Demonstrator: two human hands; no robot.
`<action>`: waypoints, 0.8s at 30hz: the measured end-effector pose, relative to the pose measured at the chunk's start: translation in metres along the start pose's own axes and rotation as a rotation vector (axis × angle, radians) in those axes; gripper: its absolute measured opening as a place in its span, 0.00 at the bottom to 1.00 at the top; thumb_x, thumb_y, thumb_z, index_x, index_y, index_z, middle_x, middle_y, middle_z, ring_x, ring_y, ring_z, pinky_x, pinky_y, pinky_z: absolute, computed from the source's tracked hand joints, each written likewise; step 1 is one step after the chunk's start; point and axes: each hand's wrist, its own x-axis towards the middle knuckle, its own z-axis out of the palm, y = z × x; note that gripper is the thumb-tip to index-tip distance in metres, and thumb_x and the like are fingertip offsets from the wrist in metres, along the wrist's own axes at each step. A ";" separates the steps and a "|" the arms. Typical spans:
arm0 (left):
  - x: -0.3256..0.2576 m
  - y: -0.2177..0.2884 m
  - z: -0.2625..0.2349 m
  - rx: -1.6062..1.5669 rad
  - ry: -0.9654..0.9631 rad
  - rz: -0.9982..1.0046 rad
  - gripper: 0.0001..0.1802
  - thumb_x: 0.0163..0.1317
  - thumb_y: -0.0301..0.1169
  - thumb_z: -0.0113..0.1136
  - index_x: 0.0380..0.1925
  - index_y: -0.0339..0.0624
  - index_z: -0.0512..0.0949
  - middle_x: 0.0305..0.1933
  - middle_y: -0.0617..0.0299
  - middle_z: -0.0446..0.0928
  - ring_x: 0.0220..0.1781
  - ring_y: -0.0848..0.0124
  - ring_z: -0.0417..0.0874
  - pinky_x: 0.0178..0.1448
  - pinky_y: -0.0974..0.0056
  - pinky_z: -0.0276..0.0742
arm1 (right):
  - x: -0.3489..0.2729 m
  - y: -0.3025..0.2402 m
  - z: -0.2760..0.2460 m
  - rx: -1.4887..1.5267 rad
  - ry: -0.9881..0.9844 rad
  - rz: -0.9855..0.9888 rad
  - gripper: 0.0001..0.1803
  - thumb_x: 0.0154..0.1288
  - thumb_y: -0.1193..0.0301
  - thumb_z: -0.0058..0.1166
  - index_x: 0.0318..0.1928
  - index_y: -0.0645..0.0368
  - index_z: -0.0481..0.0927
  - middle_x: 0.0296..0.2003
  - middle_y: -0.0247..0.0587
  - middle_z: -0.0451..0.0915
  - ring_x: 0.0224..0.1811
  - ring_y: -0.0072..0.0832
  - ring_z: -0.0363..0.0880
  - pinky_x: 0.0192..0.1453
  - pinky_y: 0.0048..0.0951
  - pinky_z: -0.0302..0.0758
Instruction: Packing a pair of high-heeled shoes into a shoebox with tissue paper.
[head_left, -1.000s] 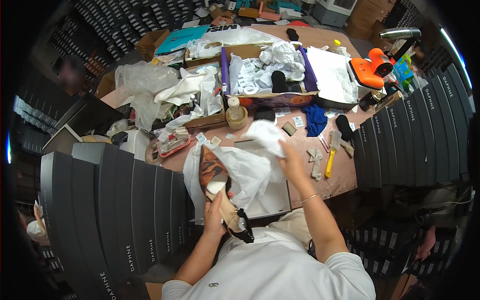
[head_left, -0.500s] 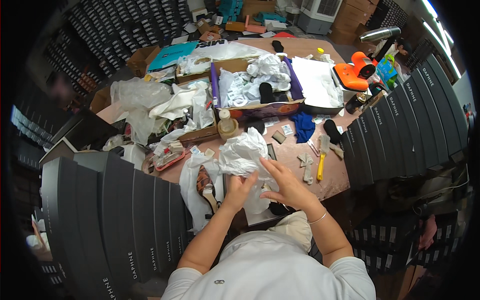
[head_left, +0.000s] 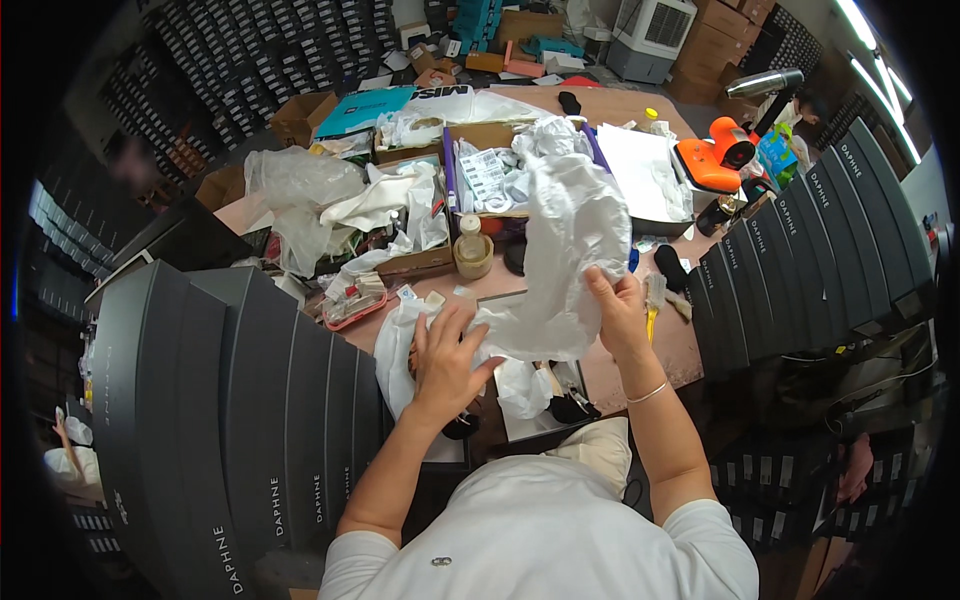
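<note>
- Right hand [head_left: 618, 312] pinched shut on edge of large crinkled white tissue-paper sheet [head_left: 570, 250], lifting it above near edge of pinkish-brown bench [head_left: 640, 370]; sheet hangs in air, top reaching over the cardboard box.
- Left hand [head_left: 445, 350] flat, fingers spread, palm down, pressing lower part of same sheet and the white wrapping [head_left: 400, 345] under it, near-left of bench; not gripping.
- To do well (my read): keep left hand as anchor, raise right slowly so thin paper doesn't tear; shake once to open folds, avoid snagging on the small bottle.
- Counts, approx. where clutter hides things:
- 1 lifted sheet; more white paper heaps at back, can't count.
- 1 small tan-capped bottle [head_left: 470, 250], mid-bench.
- 1 orange handheld tool [head_left: 712, 160], far-right corner.
- 1 purple-edged open cardboard box [head_left: 500, 185], back centre.
- 1 yellow-handled tool [head_left: 652, 300], right edge.
- Dark grey flat boxes [head_left: 250, 400] stacked both sides, many.
</note>
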 end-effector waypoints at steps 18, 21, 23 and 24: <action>-0.060 0.018 0.055 -2.659 0.039 -0.841 0.30 0.71 0.52 0.35 0.58 0.39 0.70 0.57 0.53 0.74 0.55 0.61 0.78 0.65 0.55 0.69 | -0.076 -0.019 0.040 -0.347 -0.444 -0.411 0.15 0.57 0.78 0.59 0.46 0.67 0.78 0.40 0.45 0.82 0.41 0.33 0.82 0.51 0.29 0.74; -0.094 -0.029 0.104 -2.411 0.195 -0.913 0.31 0.69 0.55 0.37 0.54 0.39 0.71 0.54 0.53 0.75 0.56 0.58 0.77 0.64 0.53 0.70 | -0.105 0.002 0.023 -0.450 -0.824 -0.050 0.14 0.59 0.76 0.58 0.46 0.65 0.78 0.41 0.47 0.82 0.39 0.38 0.81 0.49 0.27 0.75; -0.078 -0.029 0.088 -2.399 0.152 -0.963 0.32 0.68 0.56 0.40 0.54 0.39 0.70 0.54 0.52 0.75 0.57 0.56 0.76 0.64 0.53 0.70 | -0.116 0.017 0.008 -0.513 -0.915 0.126 0.12 0.62 0.75 0.57 0.46 0.62 0.79 0.36 0.42 0.83 0.35 0.30 0.81 0.44 0.27 0.75; -0.059 -0.018 0.062 -2.325 0.161 -1.080 0.33 0.67 0.57 0.41 0.55 0.38 0.70 0.55 0.51 0.74 0.57 0.56 0.76 0.64 0.53 0.70 | -0.119 0.023 0.004 -0.463 -0.828 0.172 0.12 0.63 0.74 0.57 0.46 0.62 0.79 0.35 0.39 0.83 0.35 0.27 0.79 0.43 0.27 0.74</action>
